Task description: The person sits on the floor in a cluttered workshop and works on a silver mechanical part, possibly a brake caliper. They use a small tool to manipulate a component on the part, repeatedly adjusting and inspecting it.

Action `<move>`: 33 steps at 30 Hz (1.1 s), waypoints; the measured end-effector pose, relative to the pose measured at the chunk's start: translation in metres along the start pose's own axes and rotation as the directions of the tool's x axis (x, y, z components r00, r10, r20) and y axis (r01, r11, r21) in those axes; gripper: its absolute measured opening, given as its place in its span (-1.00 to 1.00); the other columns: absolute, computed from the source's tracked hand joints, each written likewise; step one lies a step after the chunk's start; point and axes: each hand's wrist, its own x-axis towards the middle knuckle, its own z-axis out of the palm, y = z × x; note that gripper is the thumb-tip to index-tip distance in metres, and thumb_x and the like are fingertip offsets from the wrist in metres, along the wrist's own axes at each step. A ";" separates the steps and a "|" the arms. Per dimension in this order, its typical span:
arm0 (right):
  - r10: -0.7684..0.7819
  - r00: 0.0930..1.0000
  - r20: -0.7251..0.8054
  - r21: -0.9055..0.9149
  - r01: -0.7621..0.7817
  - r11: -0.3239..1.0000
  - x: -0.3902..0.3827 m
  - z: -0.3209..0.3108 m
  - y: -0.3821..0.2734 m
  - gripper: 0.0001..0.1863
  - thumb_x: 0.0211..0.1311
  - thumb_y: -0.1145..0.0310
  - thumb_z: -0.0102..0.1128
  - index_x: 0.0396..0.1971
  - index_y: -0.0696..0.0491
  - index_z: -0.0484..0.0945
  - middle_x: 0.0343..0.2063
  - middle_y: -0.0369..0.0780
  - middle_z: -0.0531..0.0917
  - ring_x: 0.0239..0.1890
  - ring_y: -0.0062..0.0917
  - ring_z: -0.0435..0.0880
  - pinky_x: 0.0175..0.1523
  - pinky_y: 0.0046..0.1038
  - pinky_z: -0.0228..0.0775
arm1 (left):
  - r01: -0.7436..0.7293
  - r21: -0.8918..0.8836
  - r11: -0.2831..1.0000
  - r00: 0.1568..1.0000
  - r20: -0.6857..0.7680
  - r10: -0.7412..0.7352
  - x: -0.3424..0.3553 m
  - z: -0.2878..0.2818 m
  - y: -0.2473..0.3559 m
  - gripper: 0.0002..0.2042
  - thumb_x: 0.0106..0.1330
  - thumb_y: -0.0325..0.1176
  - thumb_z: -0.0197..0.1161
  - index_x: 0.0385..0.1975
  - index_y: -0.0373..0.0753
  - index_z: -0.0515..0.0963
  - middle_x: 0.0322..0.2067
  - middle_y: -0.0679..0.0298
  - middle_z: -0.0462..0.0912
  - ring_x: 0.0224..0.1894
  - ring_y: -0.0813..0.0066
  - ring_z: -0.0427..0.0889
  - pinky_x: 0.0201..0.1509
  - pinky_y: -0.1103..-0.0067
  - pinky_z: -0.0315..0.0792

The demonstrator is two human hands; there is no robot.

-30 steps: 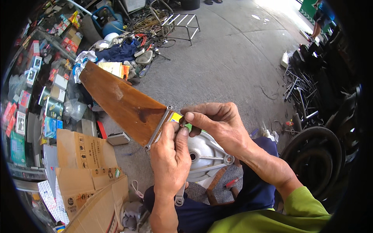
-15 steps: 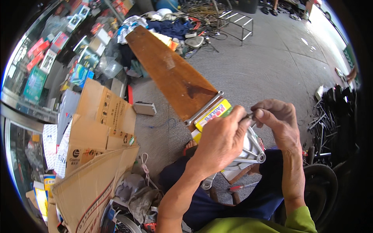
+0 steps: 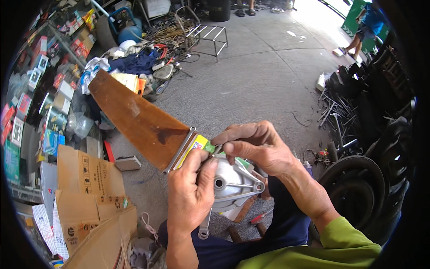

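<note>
A silver cast-metal cover [image 3: 233, 180] with a round bore and lugs lies in front of my lap. My right hand [image 3: 264, 150] comes over it from the right, thumb and forefinger pinched on a small metal part [image 3: 218, 149]. Close to that part is my left hand [image 3: 192, 193], its thumb pressed toward the bent forefinger at the cover's left edge; what lies in its fingertips is too small to name. Behind the hands are a yellow and green box [image 3: 199, 143] and a slim metal bar [image 3: 181, 150], lying across the near end of a brown wooden board [image 3: 139, 116].
Cardboard boxes [image 3: 89, 172] and a glass case of packaged goods [image 3: 31, 89] line the left. A tire [image 3: 354, 186] and a heap of metal rods [image 3: 333, 110] are at right. A metal-frame chair [image 3: 208, 36] stands ahead; a person [image 3: 369, 22] is far right. A red-handled screwdriver [image 3: 260, 217] lies below.
The view has swung right, so the board and boxes sit further left. My hands remain together at the cover; more of its face shows, and the far person has come into view.
</note>
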 end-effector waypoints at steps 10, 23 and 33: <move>0.009 1.000 0.022 0.031 -0.009 0.999 -0.005 0.000 -0.007 -0.79 0.21 0.46 0.28 -0.20 0.23 0.64 -0.32 -0.22 0.70 -0.29 -0.64 0.62 -0.18 -0.58 0.49 | 0.055 -0.062 0.997 0.998 -0.002 -0.055 -0.001 0.004 0.005 -0.87 0.33 -0.44 0.20 -0.39 -0.38 0.48 -0.65 0.26 0.45 -0.62 0.59 0.41 -0.54 0.58 0.28; -0.094 0.993 0.068 -0.187 0.105 0.977 -0.008 -0.009 -0.006 -0.76 0.21 0.35 0.32 -0.22 0.21 0.64 -0.32 -0.21 0.71 -0.23 -0.67 0.63 -0.10 -0.56 0.50 | -0.056 0.112 0.992 0.998 0.022 0.054 -0.001 0.005 0.001 -0.89 0.31 -0.45 0.21 -0.35 -0.38 0.51 -0.69 0.16 0.48 -0.68 0.46 0.49 -0.59 0.53 0.32; -0.063 0.998 -0.014 -0.188 0.059 0.980 -0.009 -0.003 -0.006 -0.76 0.19 0.29 0.34 -0.30 0.18 0.67 -0.45 -0.25 0.71 -0.35 -0.71 0.60 -0.25 -0.58 0.48 | -0.038 0.097 0.995 0.999 -0.021 0.041 -0.003 0.008 0.003 -0.90 0.30 -0.46 0.21 -0.35 -0.36 0.51 -0.67 0.14 0.49 -0.66 0.42 0.49 -0.57 0.50 0.33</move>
